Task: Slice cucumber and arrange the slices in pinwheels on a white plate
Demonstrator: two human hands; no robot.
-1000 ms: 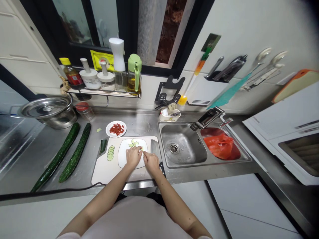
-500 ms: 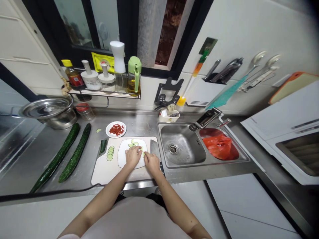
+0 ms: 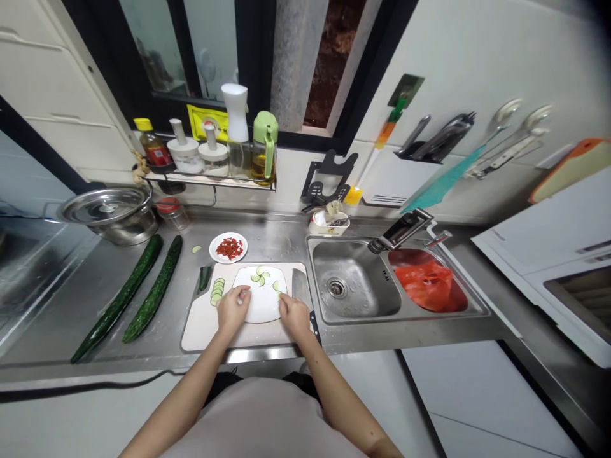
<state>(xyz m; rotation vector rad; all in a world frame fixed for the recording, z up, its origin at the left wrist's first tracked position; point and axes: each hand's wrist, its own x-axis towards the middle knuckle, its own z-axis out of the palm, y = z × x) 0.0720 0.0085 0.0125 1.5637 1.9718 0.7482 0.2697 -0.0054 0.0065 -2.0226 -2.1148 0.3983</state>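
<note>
A square white plate (image 3: 261, 305) lies on a pale cutting board (image 3: 200, 327). Pale green cucumber slices are fanned in a curve (image 3: 260, 275) near its far edge. My left hand (image 3: 233, 308) is over the plate's left side, fingers bent and apart, with nothing visible in them. At the right rim, my right hand (image 3: 294, 315) pinches a cucumber slice (image 3: 279, 296), partly hidden by the fingertips; another slice (image 3: 277, 286) lies just beyond. Left of the plate is an overlapping row of cucumber slices (image 3: 217, 289). A knife (image 3: 300, 285) rests on the board's right side.
Two whole cucumbers (image 3: 153, 289) lie on the steel counter at left. A small plate of chopped red pieces (image 3: 228, 247) stands behind the board. The sink (image 3: 356, 280) is at right, with a red plastic bag (image 3: 424, 283) in its second basin. A lidded pot (image 3: 112, 216) stands back left.
My left hand has moved left, away from the plate's middle, uncovering the fanned slices. My right hand stays at the right rim, with slices beside its fingertips. The view has shifted slightly.
</note>
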